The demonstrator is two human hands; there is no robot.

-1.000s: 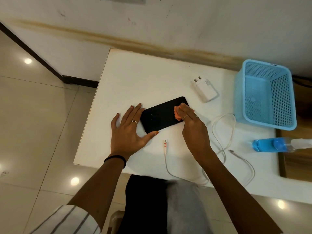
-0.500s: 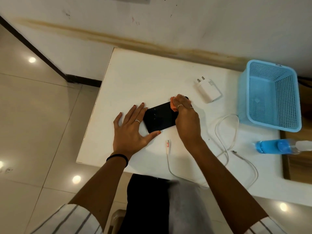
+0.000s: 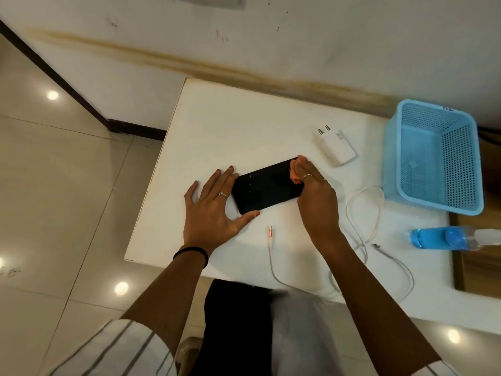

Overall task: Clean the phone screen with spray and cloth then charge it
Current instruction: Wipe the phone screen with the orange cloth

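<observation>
A black phone lies screen up on the white table. My left hand lies flat with straight fingers, bracing the phone's left end between fingers and thumb. My right hand holds a small orange cloth bunched under its fingers, pressed on the phone's right end. A white charger plug lies beyond the phone. The white cable loops to the right, one connector near the front. The spray bottle with blue liquid lies on its side at the right.
A light blue perforated basket stands at the table's far right. A stained wall runs behind the table. The table's left and front edges drop to a tiled floor. My lap sits below the front edge.
My right hand with the cloth has slid along the screen, first toward the far right corner, then back a little at the right end. The left hand stays put.
</observation>
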